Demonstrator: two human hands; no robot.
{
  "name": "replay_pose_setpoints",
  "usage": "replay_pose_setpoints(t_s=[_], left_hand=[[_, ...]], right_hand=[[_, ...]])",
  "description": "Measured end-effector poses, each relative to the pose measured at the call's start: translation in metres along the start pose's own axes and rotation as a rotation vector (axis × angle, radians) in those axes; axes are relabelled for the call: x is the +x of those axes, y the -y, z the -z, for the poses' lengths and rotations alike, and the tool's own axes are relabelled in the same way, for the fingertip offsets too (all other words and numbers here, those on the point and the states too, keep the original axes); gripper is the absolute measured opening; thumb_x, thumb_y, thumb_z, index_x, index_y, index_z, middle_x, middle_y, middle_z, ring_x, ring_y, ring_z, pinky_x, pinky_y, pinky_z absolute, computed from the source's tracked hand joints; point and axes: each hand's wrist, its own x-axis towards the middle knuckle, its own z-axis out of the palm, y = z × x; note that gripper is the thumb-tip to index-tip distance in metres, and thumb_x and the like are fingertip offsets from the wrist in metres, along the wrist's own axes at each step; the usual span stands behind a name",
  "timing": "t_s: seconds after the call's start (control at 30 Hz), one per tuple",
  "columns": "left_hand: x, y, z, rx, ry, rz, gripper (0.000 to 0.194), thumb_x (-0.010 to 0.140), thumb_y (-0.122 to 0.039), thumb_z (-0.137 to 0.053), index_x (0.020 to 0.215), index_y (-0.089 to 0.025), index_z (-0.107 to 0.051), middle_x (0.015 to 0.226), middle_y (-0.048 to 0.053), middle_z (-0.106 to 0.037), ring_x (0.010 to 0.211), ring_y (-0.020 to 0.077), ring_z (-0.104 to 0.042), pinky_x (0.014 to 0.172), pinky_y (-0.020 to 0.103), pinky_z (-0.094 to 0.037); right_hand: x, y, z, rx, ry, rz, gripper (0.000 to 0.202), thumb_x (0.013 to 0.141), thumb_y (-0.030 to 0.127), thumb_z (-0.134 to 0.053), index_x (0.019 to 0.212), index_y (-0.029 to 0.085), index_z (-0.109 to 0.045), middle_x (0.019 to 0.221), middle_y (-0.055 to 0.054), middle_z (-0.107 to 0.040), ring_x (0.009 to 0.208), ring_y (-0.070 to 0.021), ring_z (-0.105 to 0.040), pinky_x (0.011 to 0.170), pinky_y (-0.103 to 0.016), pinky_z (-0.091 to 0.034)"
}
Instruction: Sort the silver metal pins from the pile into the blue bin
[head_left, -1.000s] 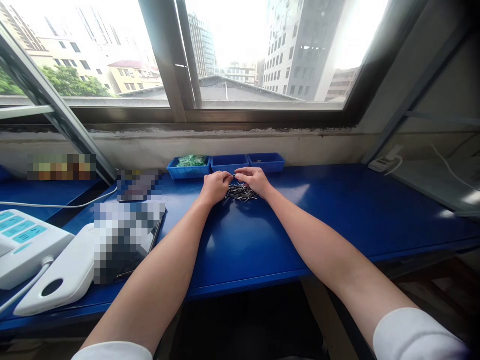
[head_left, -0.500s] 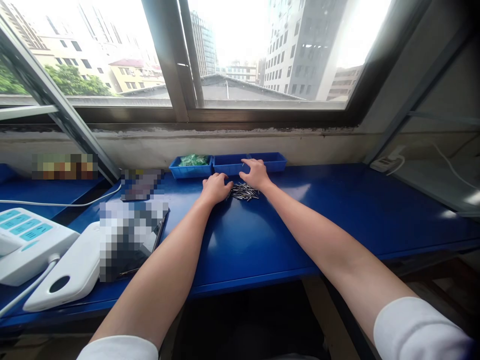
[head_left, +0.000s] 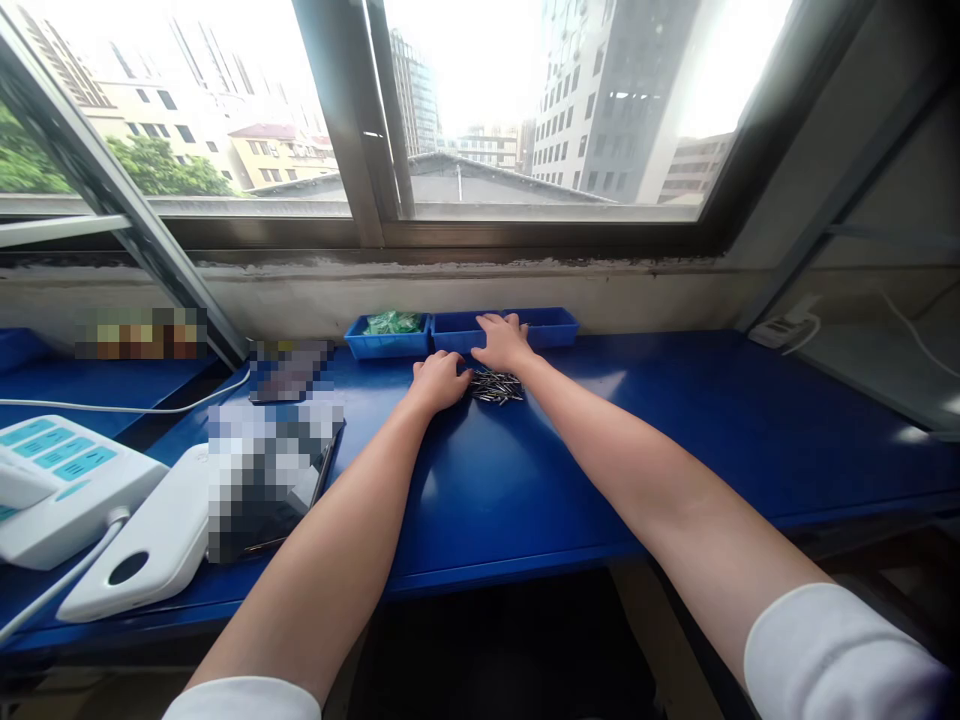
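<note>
A small heap of thin metal pieces, like pins or screws [head_left: 497, 387], lies on the blue tabletop [head_left: 510, 480]. My left hand [head_left: 439, 381] rests at the heap's left edge, fingers bent and the thumb a little apart from the forefinger; its fingertips are partly hidden. Just behind the heap, my right hand [head_left: 502, 343] hovers at the front of the blue bins, thumb and fingers apart, with nothing visible in it. Its fingers cover part of the middle bin [head_left: 450, 340] and reach the right bin [head_left: 559, 335]. Green packets [head_left: 393, 322] fill the left bin [head_left: 390, 345].
A white power strip [head_left: 82, 480] and a white rounded device [head_left: 142, 545] stand at the left, with a white cable [head_left: 150, 408] behind them. Blurred items [head_left: 270, 480] lie near my left forearm. A window and wall rise behind the bins.
My right hand has shifted slightly left relative to the bins, and its fingers reach over the rim differently. My left hand stays by the heap. The view has shifted a little.
</note>
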Motion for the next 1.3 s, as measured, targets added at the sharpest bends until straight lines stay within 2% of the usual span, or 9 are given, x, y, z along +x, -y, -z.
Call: replay_pose_setpoints(t_s=[0.13,0.27,0.37,0.47,0.57,0.83,1.07,1.3], left_hand=[[0.0,0.0,0.0,-0.006,0.005,-0.009,0.038,0.084,-0.044,-0.043,0.109,-0.021,-0.06,0.115,0.011,-0.06,0.112,0.0295,-0.051,0.092,0.044,-0.037],[0.0,0.0,0.0,-0.006,0.02,-0.014,0.038,0.083,-0.044,-0.044,0.108,-0.021,-0.061,0.114,0.011,-0.06,0.11,0.0297,-0.052,0.092,0.045,-0.037],[0.0,0.0,0.0,-0.006,0.022,-0.017,0.038,0.083,-0.045,-0.044,0.107,-0.021,-0.062,0.113,0.011,-0.06,0.111,0.0304,-0.052,0.092,0.045,-0.037],[0.0,0.001,-0.001,-0.009,0.028,-0.029,0.037,0.083,-0.044,-0.043,0.104,-0.022,-0.064,0.112,0.011,-0.06,0.11,0.0301,-0.052,0.092,0.046,-0.038],[0.0,0.002,-0.002,-0.014,0.028,-0.047,0.036,0.083,-0.044,-0.042,0.101,-0.022,-0.065,0.111,0.01,-0.06,0.108,0.03,-0.052,0.091,0.045,-0.039],[0.0,0.003,-0.002,-0.022,0.034,-0.041,0.036,0.083,-0.044,-0.042,0.1,-0.024,-0.066,0.112,0.009,-0.059,0.108,0.0292,-0.052,0.092,0.044,-0.039],[-0.002,0.001,0.0,-0.017,0.039,-0.058,0.036,0.083,-0.043,-0.04,0.099,-0.023,-0.066,0.11,0.009,-0.059,0.107,0.0288,-0.053,0.09,0.043,-0.039],[-0.003,0.001,0.002,-0.013,0.043,-0.063,0.036,0.083,-0.043,-0.04,0.099,-0.023,-0.066,0.11,0.009,-0.059,0.106,0.0287,-0.053,0.09,0.042,-0.04]], right_hand=[[-0.003,-0.001,-0.004,-0.021,0.101,-0.015,0.066,0.074,0.041,-0.056,0.135,0.022,-0.042,0.143,-0.005,-0.039,0.122,-0.0379,-0.03,0.098,-0.056,-0.029],[-0.01,-0.006,-0.005,0.045,0.028,0.01,0.068,0.074,0.039,-0.058,0.137,0.022,-0.039,0.147,-0.006,-0.032,0.123,-0.0365,-0.032,0.097,-0.053,-0.032],[-0.018,-0.009,-0.007,0.139,-0.098,0.062,0.056,0.076,0.034,-0.056,0.129,0.017,-0.049,0.136,-0.01,-0.046,0.117,-0.0304,-0.04,0.098,-0.046,-0.035],[-0.028,-0.012,-0.009,0.225,-0.153,0.097,0.034,0.078,0.029,-0.053,0.107,0.015,-0.063,0.111,-0.009,-0.061,0.107,-0.0242,-0.048,0.095,-0.038,-0.039],[-0.035,-0.016,-0.01,0.256,-0.111,0.062,0.024,0.076,0.029,-0.054,0.093,0.016,-0.068,0.095,-0.008,-0.064,0.097,-0.0212,-0.054,0.089,-0.033,-0.043],[-0.04,-0.021,-0.019,0.197,0.041,0.084,0.03,0.076,0.04,-0.056,0.09,0.018,-0.071,0.095,-0.009,-0.065,0.089,-0.0206,-0.059,0.082,-0.028,-0.044],[-0.039,-0.021,-0.019,0.219,0.062,0.092,0.024,0.079,0.035,-0.056,0.088,0.019,-0.072,0.091,-0.007,-0.067,0.083,-0.016,-0.06,0.078,-0.025,-0.043],[-0.041,-0.02,-0.016,0.256,0.03,0.109,0.019,0.079,0.031,-0.058,0.084,0.021,-0.072,0.086,-0.004,-0.069,0.08,-0.0154,-0.06,0.077,-0.025,-0.044]])
